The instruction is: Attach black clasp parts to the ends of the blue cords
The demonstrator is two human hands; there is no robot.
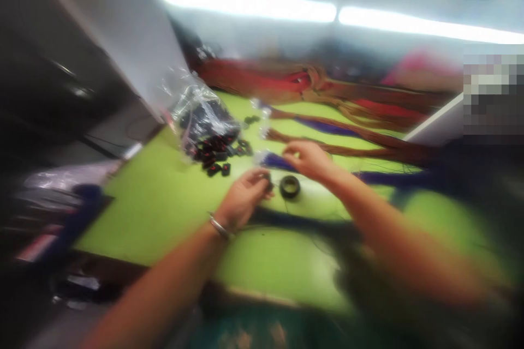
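Note:
My left hand (245, 196), with a metal bracelet at the wrist, is closed in a pinch around a small black connector (267, 179), blurred and partly covered by the fingers. Just to its right lies a roll of black tape (290, 187). My right hand (313, 158) is also pinched, its fingertips at a bundle of blue wires (278, 161) with whitish ends. How many wires it grips is hidden. Left of the hands, several black connectors with red parts (219, 152) spill from a clear plastic bag (204, 112).
Brown wire bundles (360, 151) and red wires (262, 79) stretch across the back of the green table (147, 207). A dark blue bundle (303, 221) lies in front of the tape. A white panel (123, 22) rises at left. A co-worker (483, 185) sits at right.

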